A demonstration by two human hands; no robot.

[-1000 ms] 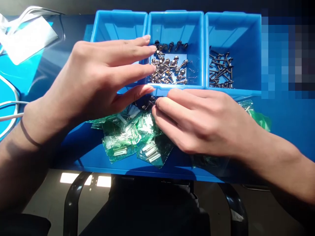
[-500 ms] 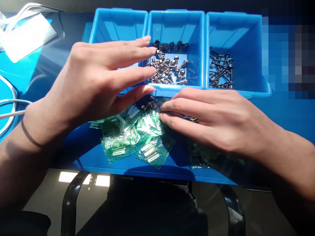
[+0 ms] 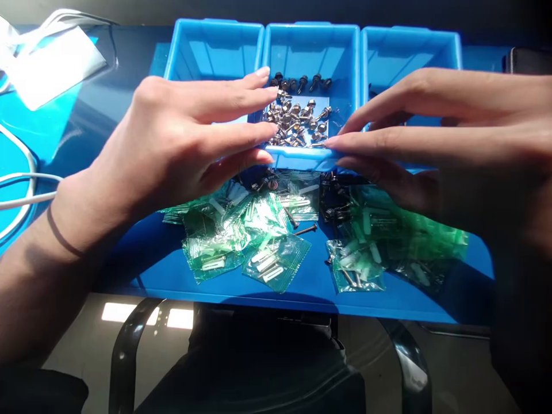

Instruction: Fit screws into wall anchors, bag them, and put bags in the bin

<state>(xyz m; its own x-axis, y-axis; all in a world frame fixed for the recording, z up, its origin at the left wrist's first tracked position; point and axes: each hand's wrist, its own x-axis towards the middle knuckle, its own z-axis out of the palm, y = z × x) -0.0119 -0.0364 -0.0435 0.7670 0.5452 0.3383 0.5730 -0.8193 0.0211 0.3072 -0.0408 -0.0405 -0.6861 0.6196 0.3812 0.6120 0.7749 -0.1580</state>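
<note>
My left hand (image 3: pixel 185 129) is open, fingers spread over the left front corner of the middle blue bin (image 3: pixel 313 46), which holds silver and black hex-head screws (image 3: pixel 297 118). Over that bin's front right corner is my right hand (image 3: pixel 431 126), its fingertips close together; whether anything is between them cannot be made out. Before the bins lie green plastic packets (image 3: pixel 276 264) with white plugs and screws inside. Loose dark screws (image 3: pixel 306 230) lie among the packets. The right blue bin (image 3: pixel 411 43) is largely covered by my right hand.
The left blue bin (image 3: pixel 219 49) stands partly behind my left hand. White cables (image 3: pixel 26 178) and a white sheet (image 3: pixel 60 63) lie at the far left. Below the table edge, dark chair arms (image 3: pixel 127 351) flank my lap.
My right hand has moved up and right from the packets to the bins, uncovering packets and loose screws. My left hand has barely moved; the view has shifted slightly.
</note>
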